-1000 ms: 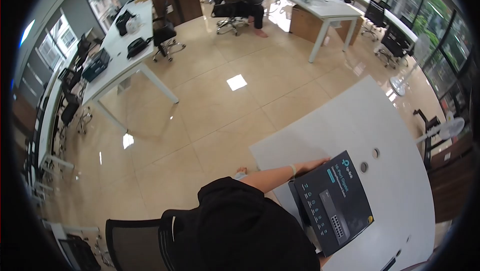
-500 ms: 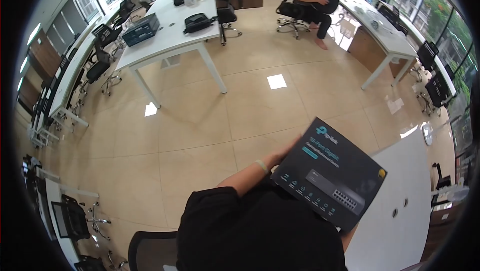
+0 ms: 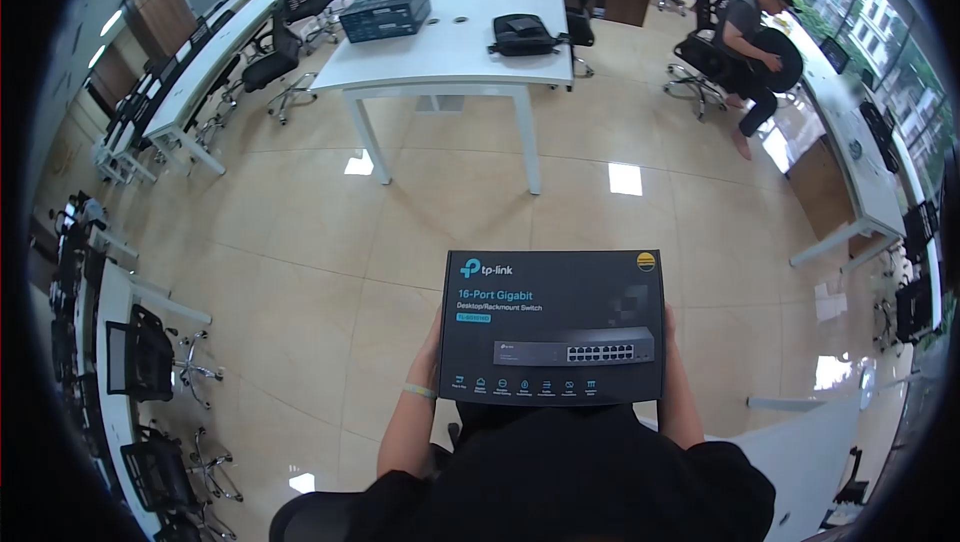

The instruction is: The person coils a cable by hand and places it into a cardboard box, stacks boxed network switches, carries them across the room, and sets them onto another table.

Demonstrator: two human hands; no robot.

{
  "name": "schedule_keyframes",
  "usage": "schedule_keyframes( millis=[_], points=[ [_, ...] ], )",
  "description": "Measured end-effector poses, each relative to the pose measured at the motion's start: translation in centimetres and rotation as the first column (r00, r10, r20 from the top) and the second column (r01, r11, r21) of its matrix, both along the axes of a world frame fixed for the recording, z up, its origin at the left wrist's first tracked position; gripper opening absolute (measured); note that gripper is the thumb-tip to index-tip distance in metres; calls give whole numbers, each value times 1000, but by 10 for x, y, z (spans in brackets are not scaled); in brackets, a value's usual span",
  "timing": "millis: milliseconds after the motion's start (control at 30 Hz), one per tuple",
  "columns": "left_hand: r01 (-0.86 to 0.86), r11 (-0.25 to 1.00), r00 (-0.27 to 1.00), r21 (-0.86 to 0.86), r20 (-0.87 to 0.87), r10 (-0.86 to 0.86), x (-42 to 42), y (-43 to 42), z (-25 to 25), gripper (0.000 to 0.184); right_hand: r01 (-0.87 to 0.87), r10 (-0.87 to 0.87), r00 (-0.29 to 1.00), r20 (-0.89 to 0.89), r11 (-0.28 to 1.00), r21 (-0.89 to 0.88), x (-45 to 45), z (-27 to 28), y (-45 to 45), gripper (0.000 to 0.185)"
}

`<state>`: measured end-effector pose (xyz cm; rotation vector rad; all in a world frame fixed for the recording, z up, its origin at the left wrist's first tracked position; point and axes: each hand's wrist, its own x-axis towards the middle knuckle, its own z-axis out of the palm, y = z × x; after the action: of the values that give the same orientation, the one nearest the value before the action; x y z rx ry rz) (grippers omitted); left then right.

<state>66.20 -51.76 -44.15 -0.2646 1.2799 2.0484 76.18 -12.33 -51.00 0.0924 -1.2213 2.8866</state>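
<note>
A dark tp-link box (image 3: 550,327), printed with "16-Port Gigabit" and a picture of a switch, is held up level in front of my body. My left hand (image 3: 429,347) grips its left edge, with a pale band on the wrist. On the right edge, my right hand (image 3: 671,352) holds the other side. The fingers of both hands are mostly hidden behind the box. Below the box is the open floor, with my lap just under its lower edge.
Ahead stands a white table (image 3: 450,72) bearing a dark box (image 3: 385,13) and a black bag (image 3: 524,35). A seated person (image 3: 745,37) holds a round black object at the right. A white desk (image 3: 800,452) lies at lower right, office chairs (image 3: 150,352) at left.
The view has swung left, away from the white desk. The box has come off that desk and turned from tilted to level, now between both hands in front of me.
</note>
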Motion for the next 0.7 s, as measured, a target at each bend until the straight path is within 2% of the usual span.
schedule_keyframes(
  millis=[100,133,200,233,300,333,367,467,567,700],
  points=[
    [-181,983,983,33,43,180,-11,-29,5,63,-16,7,987,162,999,50,-63,13,-34,53],
    [-282,956,957,76,87,276,-17,-38,4,61,-20,14,989,146,999,43,-88,14,-46,53],
    [-362,930,932,69,37,360,-32,-51,-15,60,-91,81,967,240,995,30,-128,10,-57,55],
    [-362,929,932,81,23,362,-48,-60,-25,60,-136,111,946,305,989,60,-156,3,-60,56],
    [-407,896,903,180,-68,424,-77,-76,-39,60,-91,14,966,259,953,288,-213,16,-85,69],
    [-412,892,900,186,-67,430,-83,-82,-43,60,-97,19,966,257,951,295,-234,32,-96,69],
    [-454,875,881,168,-60,469,-93,-94,-47,59,-226,171,951,258,952,204,-251,46,-109,72],
    [-561,813,818,157,-46,573,-106,-113,-46,58,-415,391,902,183,902,118,-326,73,-149,75],
    [-629,757,765,180,-33,643,-117,-119,-27,58,-545,523,837,162,822,164,-373,76,-185,74],
    [-666,703,711,247,-74,699,-145,-131,-16,58,-618,602,786,144,752,231,-423,76,-214,72]
  ],
)
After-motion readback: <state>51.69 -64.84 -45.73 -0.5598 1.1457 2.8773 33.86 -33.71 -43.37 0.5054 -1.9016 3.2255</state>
